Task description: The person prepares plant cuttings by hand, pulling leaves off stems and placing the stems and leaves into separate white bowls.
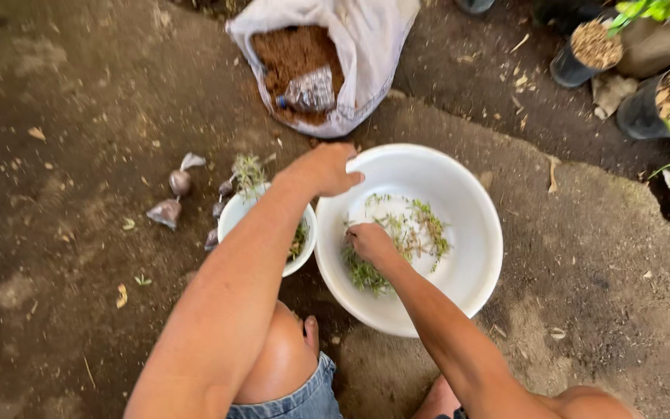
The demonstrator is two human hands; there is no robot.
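Bare earth ground (79, 116): large white basin (474, 233) is steadied at its rim by left hand (327, 168), fingers closed; green sprigs (409, 233) pinched by right hand (370, 242).

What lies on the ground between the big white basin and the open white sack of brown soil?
In the head view, only bare dirt ground separates the big white basin from the white sack; the left hand grips the basin's near rim.

Both bare arms reach forward from a crouch.

Left hand (327, 169): arm stretched long and straight, palm down, fingers curled over and gripping. Right hand (370, 242): forearm angled in from the lower right, wrist bent, fingers bunched downward in a loose pinch. Left knee bent up beneath the left arm.
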